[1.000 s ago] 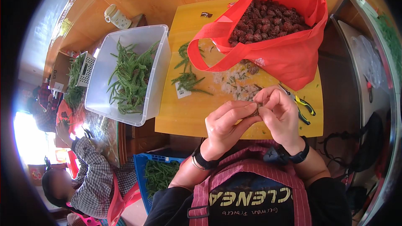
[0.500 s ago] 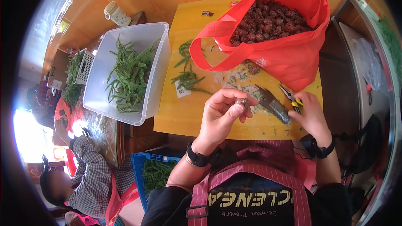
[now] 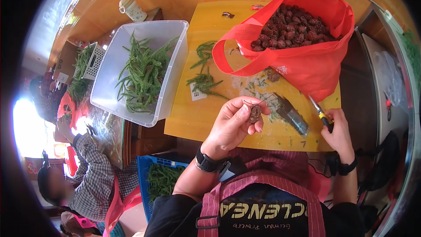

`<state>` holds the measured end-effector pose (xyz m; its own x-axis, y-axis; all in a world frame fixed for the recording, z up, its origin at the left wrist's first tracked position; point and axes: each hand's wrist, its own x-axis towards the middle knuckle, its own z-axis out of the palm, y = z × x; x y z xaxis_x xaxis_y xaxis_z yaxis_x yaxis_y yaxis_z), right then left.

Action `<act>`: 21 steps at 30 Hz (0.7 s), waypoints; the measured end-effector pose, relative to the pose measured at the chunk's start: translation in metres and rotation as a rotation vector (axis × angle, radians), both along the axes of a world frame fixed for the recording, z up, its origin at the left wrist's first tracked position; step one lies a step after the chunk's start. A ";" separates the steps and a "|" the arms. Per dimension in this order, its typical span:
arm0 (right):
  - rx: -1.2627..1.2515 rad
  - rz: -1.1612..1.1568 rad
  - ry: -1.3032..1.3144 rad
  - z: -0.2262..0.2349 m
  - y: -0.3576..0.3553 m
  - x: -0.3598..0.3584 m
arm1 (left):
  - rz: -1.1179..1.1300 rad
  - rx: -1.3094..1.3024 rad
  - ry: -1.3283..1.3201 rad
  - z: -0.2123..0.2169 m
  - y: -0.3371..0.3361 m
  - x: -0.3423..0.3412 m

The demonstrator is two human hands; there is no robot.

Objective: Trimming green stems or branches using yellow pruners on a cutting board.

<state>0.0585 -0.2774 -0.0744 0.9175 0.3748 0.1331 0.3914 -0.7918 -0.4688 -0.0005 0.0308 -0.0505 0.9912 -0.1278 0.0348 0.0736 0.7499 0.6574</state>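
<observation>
- Pine cone (image 3: 255, 115) is hanging above the yellow surface (image 3: 186, 125) — in the left hand (image 3: 230, 125), between thumb and fingers.
- Left fingers are pinching narrowly, gripping the pine cone; a thin dark wire (image 3: 265, 99) is projecting from its top.
- Right hand (image 3: 339, 132) is holding pliers (image 3: 323, 117) by the yellow-and-black handles, fingers curling around the grip; the pliers' tips are pointing away from the wearer, toward the red bag. Whether the jaws are meeting, one cannot tell.
- Wrapped bundle of thin dark strands (image 3: 291, 116) is lying on the surface between the two hands.
- Red bag (image 3: 302, 70) is standing at the far right of the surface, holding many reddish-brown cones (image 3: 289, 30).
- Loose green sprigs (image 3: 205, 83) are lying on the left half of the surface — one cluster partly covering a white card (image 3: 197, 94).
- Translucent bin (image 3: 179, 63) is standing at the left, containing more green sprigs.
- Blue crate (image 3: 163, 161) is sitting lower down, holding greenery.
</observation>
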 end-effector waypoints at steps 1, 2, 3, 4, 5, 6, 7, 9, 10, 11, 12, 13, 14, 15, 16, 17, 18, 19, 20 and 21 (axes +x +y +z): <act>0.096 -0.078 0.080 0.009 0.001 -0.002 | 0.000 0.000 0.000 0.000 0.000 0.000; 0.192 -0.155 0.160 0.018 0.003 -0.005 | -0.012 -0.016 0.003 -0.001 0.000 0.000; 0.192 -0.156 0.161 0.024 0.004 -0.007 | -0.023 -0.032 0.006 -0.001 -0.001 0.000; 0.265 -0.088 0.241 0.029 0.005 -0.009 | -0.023 -0.031 0.006 0.000 -0.001 -0.001; 0.338 -0.020 0.318 0.036 0.007 -0.011 | -0.038 -0.042 0.008 0.000 -0.002 0.000; 0.392 0.018 0.465 0.044 0.012 -0.014 | -0.051 -0.053 0.010 0.000 -0.002 0.000; 0.413 0.095 0.508 0.047 0.016 -0.016 | -0.052 -0.052 0.009 0.001 -0.002 -0.001; 0.378 0.203 0.552 0.056 0.026 -0.018 | -0.089 -0.067 0.014 0.003 -0.004 -0.003; 0.381 0.206 0.552 0.059 0.034 -0.019 | -0.087 -0.064 0.014 0.003 -0.005 -0.003; 0.427 0.257 0.418 0.062 0.042 -0.019 | -0.099 -0.060 0.015 0.004 -0.005 -0.003; 0.471 0.306 0.284 0.064 0.049 -0.019 | -0.111 -0.057 0.016 0.004 -0.005 -0.004; 0.471 0.307 0.282 0.068 0.053 -0.016 | -0.110 -0.056 0.014 0.003 -0.005 -0.004; 0.376 0.390 0.190 0.072 0.056 -0.012 | -0.117 -0.054 0.013 0.002 -0.005 -0.005; 0.280 0.469 0.098 0.075 0.059 -0.009 | -0.125 -0.053 0.011 0.002 -0.005 -0.005; 0.279 0.468 0.097 0.076 0.062 -0.007 | -0.125 -0.053 0.011 0.002 -0.005 -0.005; 0.280 0.501 0.087 0.077 0.064 -0.006 | -0.133 -0.038 0.008 0.002 -0.005 -0.006; 0.280 0.534 0.076 0.078 0.065 -0.005 | -0.141 -0.024 0.005 0.002 -0.004 -0.006; 0.280 0.534 0.078 0.079 0.067 -0.004 | -0.141 -0.025 0.007 0.002 -0.005 -0.007; 0.281 0.541 0.057 0.080 0.068 -0.004 | -0.137 -0.019 0.011 0.003 -0.005 -0.007; 0.282 0.548 0.035 0.080 0.069 -0.003 | -0.134 -0.012 0.015 0.003 -0.004 -0.007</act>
<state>0.0554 -0.2080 0.0060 0.6070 0.7478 0.2689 0.6867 -0.3232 -0.6511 -0.0079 0.0264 -0.0471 0.9656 -0.2590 0.0227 0.1835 0.7408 0.6462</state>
